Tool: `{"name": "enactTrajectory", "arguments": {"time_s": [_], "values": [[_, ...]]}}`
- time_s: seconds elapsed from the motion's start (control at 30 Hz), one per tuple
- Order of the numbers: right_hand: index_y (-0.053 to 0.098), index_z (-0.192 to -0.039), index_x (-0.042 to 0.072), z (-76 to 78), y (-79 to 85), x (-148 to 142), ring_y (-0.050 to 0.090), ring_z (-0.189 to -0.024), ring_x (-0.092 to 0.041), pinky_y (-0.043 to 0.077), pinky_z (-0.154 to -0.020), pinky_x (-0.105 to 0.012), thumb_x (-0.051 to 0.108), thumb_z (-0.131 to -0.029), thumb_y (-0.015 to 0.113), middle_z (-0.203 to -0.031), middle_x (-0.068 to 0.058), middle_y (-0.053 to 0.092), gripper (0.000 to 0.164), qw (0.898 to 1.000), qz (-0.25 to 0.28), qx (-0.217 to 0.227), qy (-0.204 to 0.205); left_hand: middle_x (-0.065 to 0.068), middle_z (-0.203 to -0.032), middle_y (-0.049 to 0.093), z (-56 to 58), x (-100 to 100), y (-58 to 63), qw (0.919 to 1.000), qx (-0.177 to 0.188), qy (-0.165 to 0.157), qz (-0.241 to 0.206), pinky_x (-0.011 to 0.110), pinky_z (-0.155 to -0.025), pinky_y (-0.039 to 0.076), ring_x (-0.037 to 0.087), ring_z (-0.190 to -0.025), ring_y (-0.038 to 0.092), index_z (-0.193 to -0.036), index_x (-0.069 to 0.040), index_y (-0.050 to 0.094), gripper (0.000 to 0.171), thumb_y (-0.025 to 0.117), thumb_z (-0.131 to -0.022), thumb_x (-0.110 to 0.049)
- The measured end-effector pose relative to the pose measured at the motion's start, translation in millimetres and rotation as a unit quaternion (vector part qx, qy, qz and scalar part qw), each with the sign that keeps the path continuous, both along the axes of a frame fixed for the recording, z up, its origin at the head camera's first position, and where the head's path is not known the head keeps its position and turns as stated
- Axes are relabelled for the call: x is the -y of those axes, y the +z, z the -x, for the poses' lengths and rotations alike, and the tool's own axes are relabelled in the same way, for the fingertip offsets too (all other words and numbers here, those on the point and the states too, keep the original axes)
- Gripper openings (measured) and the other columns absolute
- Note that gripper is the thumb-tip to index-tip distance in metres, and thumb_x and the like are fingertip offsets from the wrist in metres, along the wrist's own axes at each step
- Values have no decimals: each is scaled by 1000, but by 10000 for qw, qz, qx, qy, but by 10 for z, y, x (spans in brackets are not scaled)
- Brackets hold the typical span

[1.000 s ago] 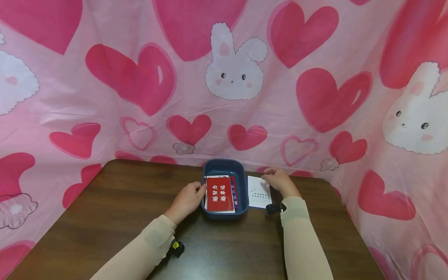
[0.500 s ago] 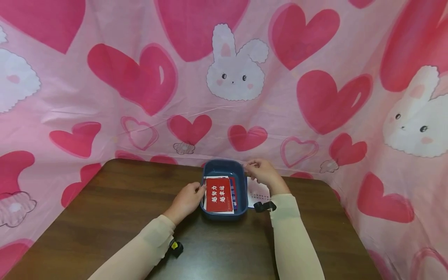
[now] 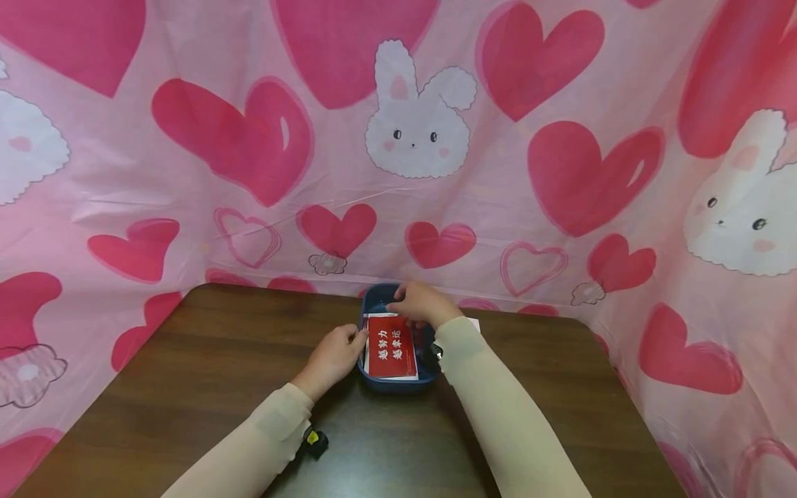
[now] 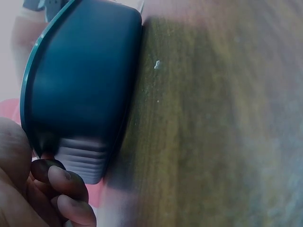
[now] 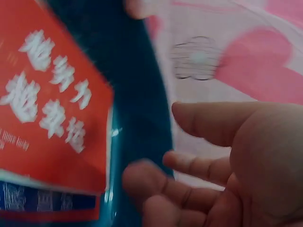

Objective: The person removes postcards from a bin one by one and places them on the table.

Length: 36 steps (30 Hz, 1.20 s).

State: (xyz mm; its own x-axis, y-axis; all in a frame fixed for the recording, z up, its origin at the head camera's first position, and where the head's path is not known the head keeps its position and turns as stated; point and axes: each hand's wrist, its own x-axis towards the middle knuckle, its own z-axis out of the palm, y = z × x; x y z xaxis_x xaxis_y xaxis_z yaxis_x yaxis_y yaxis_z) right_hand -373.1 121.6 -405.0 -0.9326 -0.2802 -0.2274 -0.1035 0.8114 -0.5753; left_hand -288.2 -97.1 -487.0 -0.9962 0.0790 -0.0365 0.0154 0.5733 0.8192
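Note:
A dark blue plastic box (image 3: 398, 386) stands on the table with several cards in it. Uppermost lies a red card (image 3: 387, 354) with white Chinese characters; below its edge a blue-and-red card (image 5: 47, 201) shows in the right wrist view. My left hand (image 3: 334, 354) pinches the box's left rim between thumb and curled fingers, seen close in the left wrist view against the box wall (image 4: 85, 71). Over the far right part of the box hangs my right hand (image 3: 426, 304), fingers apart and loosely bent, holding nothing. My right sleeve covers part of the box's right side.
The box stands on a brown wooden table (image 3: 236, 360) near its far edge. A corner of a white card (image 3: 475, 324) shows beyond my right sleeve. Pink fabric (image 3: 349, 187) with hearts and rabbits hangs behind and at both sides.
My right hand has moved left from above the white card, past the box's right rim, to over the box. The left hand stays at the left rim.

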Motion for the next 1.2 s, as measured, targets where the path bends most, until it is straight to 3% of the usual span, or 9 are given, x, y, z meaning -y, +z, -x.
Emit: {"name": "enactTrajectory", "arguments": {"time_s": [0.2,0.33,0.5,0.63,0.8,0.9,0.97,1.03,1.2], "values": [[72,-121,4,-21,-87,126,75,-75,-29,65,-67,-39,37,-98,88,-93,-11,75,43,9952,-929,-240,-169,7,-100,76,-5,-5,17,10000,-9,-6,-8,36,-79,57,23,-90,65,-109,-10,76,30,61,-117,-35],[70,-134,2,-12,-190,148,73,-71,-27,64,-64,-38,40,-94,93,-95,-12,76,60,9939,-1076,-185,-137,8,-100,76,0,-10,4,10000,-54,-26,46,36,-79,57,23,-90,65,-109,-10,76,30,61,-117,-34],[66,-142,1,-1,-271,167,72,-82,-25,66,-69,-38,41,-87,98,-108,-12,76,75,9938,-1088,-203,-82,7,-99,76,9,-9,-6,10000,-58,-1,70,35,-78,56,23,-89,65,-109,-10,77,30,61,-117,-34],[69,-134,2,-14,-262,171,72,-84,-26,67,-72,-40,36,-85,101,-106,-12,75,67,9931,-1135,-223,-188,7,-94,73,13,-7,-12,9999,-68,1,98,35,-76,53,23,-87,63,-108,-10,76,31,61,-116,-35],[75,-111,5,-19,-213,151,70,-84,-24,66,-81,-40,24,-84,101,-98,-9,76,42,9865,-1428,-777,-182,7,-94,73,8,-7,-5,10000,-42,13,39,35,-77,54,22,-89,64,-110,-9,76,31,61,-117,-36],[76,-109,3,8,-190,116,71,-91,-26,66,-89,-43,17,-81,101,-102,-12,77,41,9864,-1315,-972,-173,6,-96,75,4,-12,2,10000,-32,27,12,35,-78,55,22,-90,65,-112,-10,77,32,61,-117,-37],[75,-116,2,38,-192,85,72,-97,-29,67,-94,-47,15,-81,101,-109,-14,78,45,9891,-1138,-918,-189,6,-96,75,4,-14,6,10000,-25,29,-2,35,-79,55,22,-91,65,-112,-10,77,32,61,-117,-37],[75,-122,3,144,-298,19,71,-102,-31,66,-94,-47,18,-80,101,-116,-16,77,51,9902,-982,-974,-163,6,-95,75,1,-15,12,10000,-34,20,0,35,-78,55,22,-90,65,-112,-9,77,32,61,-117,-37],[75,-137,7,157,-287,-43,69,-116,-35,65,-103,-51,15,-86,96,-134,-18,74,56,9956,-378,-798,-321,6,-92,72,4,-15,1,9999,-79,16,76,34,-75,53,22,-88,64,-107,-11,75,31,61,-116,-37]]}}
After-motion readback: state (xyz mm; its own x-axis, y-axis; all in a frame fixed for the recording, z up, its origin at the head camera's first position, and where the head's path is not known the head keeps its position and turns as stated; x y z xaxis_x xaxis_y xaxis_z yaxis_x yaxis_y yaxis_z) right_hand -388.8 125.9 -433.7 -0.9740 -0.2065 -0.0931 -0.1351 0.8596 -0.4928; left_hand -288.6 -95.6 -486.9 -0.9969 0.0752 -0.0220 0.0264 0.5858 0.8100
